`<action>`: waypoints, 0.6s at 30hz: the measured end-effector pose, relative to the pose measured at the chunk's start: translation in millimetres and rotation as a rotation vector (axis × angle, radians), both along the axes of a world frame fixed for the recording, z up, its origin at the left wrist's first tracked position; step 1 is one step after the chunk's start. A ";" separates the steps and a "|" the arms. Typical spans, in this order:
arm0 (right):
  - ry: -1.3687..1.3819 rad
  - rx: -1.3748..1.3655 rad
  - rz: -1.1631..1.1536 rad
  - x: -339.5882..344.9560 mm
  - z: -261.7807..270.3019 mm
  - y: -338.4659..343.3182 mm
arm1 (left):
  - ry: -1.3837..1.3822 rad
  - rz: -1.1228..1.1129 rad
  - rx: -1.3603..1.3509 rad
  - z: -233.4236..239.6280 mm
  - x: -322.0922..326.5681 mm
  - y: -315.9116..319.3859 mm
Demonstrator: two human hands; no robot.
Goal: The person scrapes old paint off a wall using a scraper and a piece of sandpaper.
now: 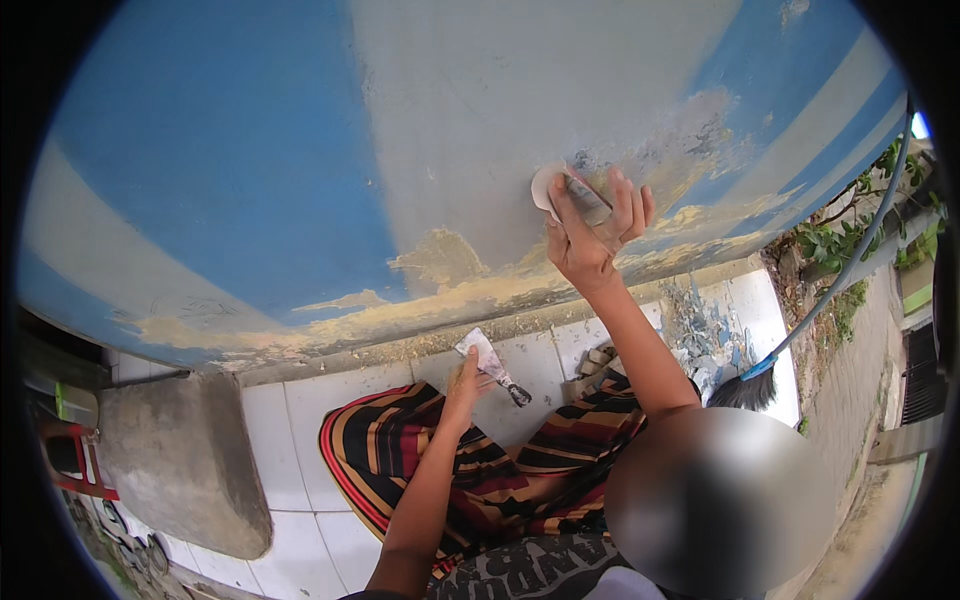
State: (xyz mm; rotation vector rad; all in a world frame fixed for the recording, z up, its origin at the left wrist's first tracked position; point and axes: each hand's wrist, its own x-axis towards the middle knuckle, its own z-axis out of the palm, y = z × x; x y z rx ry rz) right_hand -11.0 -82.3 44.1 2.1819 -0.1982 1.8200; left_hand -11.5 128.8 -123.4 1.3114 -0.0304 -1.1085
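Before me rises a wall (300,135) painted in blue and grey stripes, its paint flaked to a yellowish layer along the bottom. My right hand (589,244) presses a curled sheet of what looks like sandpaper (551,191) against the grey stripe, beside a rough worn patch (690,135). The thumb lies over the sheet and the other fingers are spread. Lower down, my left hand (465,394) grips a putty knife (491,360) by its whitened blade, thumb on top. Its dark handle points down and away from the wall, above the striped cloth (390,442) over my legs.
Paint chips (697,322) litter the white tiles (277,435) to the right. A broom (750,382) with black bristles leans there, its long handle rising. A concrete block (180,457) and a red plastic stool (86,461) stand left. A beige object (592,367) is partly hidden by my knee.
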 end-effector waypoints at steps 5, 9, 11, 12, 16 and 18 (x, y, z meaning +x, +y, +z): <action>-0.012 -0.078 -0.012 7.0 -5.6 -19.9 | 0.033 -0.013 -0.020 -4.2 -6.7 0.0; 0.003 0.010 0.002 -6.5 -27.9 -22.9 | 0.013 0.066 0.000 -13.6 -6.8 -2.3; 0.025 -0.025 0.017 13.9 6.8 -6.1 | 0.009 0.039 0.045 0.2 -5.7 -5.7; 0.004 -0.038 0.046 23.9 19.7 1.1 | -0.001 0.011 0.003 3.8 -2.0 -4.3; 0.017 0.073 0.015 -23.3 -45.4 -33.0 | 0.004 -0.004 -0.032 1.7 -8.6 -7.7; 0.021 0.157 0.006 -17.8 -50.6 -38.6 | 0.023 0.037 -0.037 -18.6 -5.6 -4.8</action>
